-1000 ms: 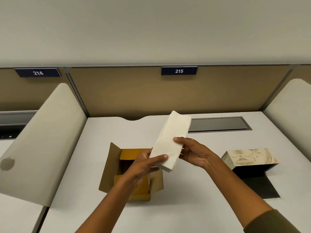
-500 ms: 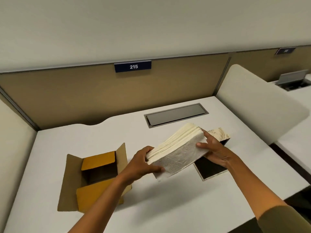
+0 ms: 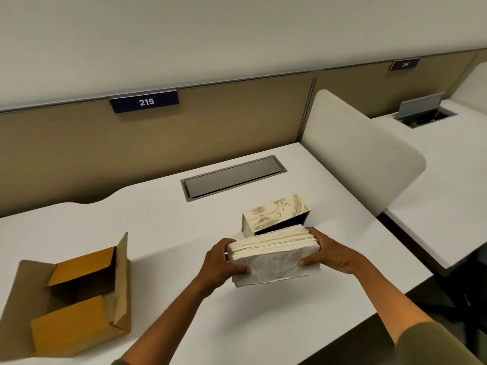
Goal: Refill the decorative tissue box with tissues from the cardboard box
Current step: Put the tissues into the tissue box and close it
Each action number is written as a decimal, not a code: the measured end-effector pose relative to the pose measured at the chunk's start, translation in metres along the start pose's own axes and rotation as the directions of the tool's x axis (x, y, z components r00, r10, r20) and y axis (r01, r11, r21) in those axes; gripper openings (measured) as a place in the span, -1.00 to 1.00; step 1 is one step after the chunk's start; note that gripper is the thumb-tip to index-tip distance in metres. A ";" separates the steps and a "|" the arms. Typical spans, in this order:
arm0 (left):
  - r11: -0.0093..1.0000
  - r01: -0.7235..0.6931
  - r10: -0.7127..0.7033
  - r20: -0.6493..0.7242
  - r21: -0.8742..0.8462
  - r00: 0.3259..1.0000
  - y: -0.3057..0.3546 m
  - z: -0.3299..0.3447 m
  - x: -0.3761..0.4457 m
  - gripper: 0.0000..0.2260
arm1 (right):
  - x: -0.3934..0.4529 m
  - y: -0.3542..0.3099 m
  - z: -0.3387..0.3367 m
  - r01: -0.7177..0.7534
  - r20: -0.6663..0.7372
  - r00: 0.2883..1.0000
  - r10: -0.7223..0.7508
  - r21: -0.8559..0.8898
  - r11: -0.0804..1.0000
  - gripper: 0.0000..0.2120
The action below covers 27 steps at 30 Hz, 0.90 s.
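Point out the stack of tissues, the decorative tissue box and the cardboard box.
stack of tissues (image 3: 274, 255), head view, on its front face between both hands.
decorative tissue box (image 3: 274, 213), head view, on its patterned top panel.
cardboard box (image 3: 79, 263), head view, on its raised orange inner flap.

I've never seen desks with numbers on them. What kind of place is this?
Probably a library study area or shared office. The desk has a numbered sign, 215, on a tan partition, a rounded divider separating the next desk, and a closed cable hatch.
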<state>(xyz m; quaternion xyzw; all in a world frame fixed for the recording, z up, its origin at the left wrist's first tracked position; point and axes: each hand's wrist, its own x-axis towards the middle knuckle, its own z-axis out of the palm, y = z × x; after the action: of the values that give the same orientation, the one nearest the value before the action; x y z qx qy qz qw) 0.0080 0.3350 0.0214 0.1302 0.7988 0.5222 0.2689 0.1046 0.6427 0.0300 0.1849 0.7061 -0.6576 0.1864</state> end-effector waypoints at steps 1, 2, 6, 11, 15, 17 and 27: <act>1.000 -0.006 0.006 -0.020 0.023 1.000 0.001 0.014 0.004 -0.43 | 0.000 0.006 -0.012 -0.009 -0.019 1.000 0.008 -0.074 0.997 -0.11; 0.999 -0.010 0.012 -0.040 0.045 0.999 0.002 0.027 0.007 -0.45 | 0.002 0.011 -0.022 -0.017 -0.038 0.999 0.011 -0.155 0.988 -0.09; 0.991 -0.059 0.072 -0.110 0.118 0.991 0.003 0.079 0.025 -0.51 | 0.014 0.027 -0.063 0.007 -0.061 0.998 -0.031 -0.363 0.932 -0.28; 0.969 -0.098 0.151 -0.234 0.225 0.960 -0.002 0.123 0.044 -0.54 | 0.040 0.039 -0.091 0.093 -0.072 0.987 -0.147 -0.489 0.868 -0.24; 0.955 -0.091 0.177 -0.296 0.282 0.939 -0.007 0.141 0.055 -0.49 | 0.059 0.039 -0.099 0.148 -0.063 0.975 -0.213 -0.528 0.836 -0.10; 0.955 -0.076 0.170 -0.317 0.287 0.933 -0.010 0.143 0.061 -0.48 | 0.069 0.039 -0.100 0.176 -0.054 0.968 -0.244 -0.542 0.822 -0.08; 0.965 -0.003 0.090 -0.321 0.262 0.943 -0.033 0.160 0.087 -0.42 | 0.107 0.069 -0.113 0.183 -0.047 0.964 -0.263 -0.602 0.777 -0.24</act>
<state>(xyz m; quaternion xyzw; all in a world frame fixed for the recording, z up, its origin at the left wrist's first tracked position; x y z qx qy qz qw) 0.0289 0.4859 -0.0839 0.0937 0.8903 0.4344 0.0997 0.0444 0.7613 -0.0759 0.0743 0.9032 -0.4084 0.1097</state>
